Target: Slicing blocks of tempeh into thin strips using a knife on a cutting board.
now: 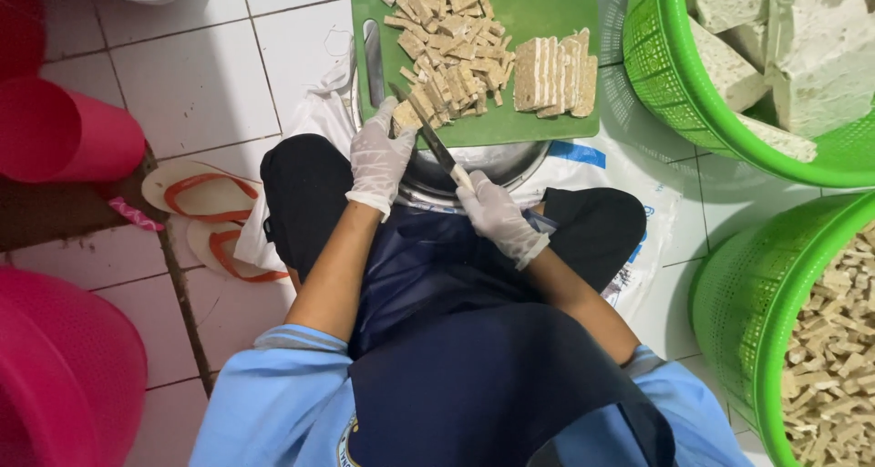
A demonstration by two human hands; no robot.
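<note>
A green cutting board [538, 11] rests on a metal bowl [492, 164] between my knees. On it lie a heap of cut tempeh strips [451, 39] and a row of uncut tempeh slices [556, 73]. My right hand [499, 216], in a white glove, grips the handle of a knife [430, 132] whose blade points up and left across the board's near edge. My gloved left hand [378, 157] rests at that near edge, its fingers touching the strips beside the blade.
A green basket [674, 112] at the upper right holds big tempeh blocks [802, 57]. Another green basket [738, 294] at the lower right holds cut strips. Pink tubs [55, 130] stand at the left, with sandals [205, 194] on the white tiled floor.
</note>
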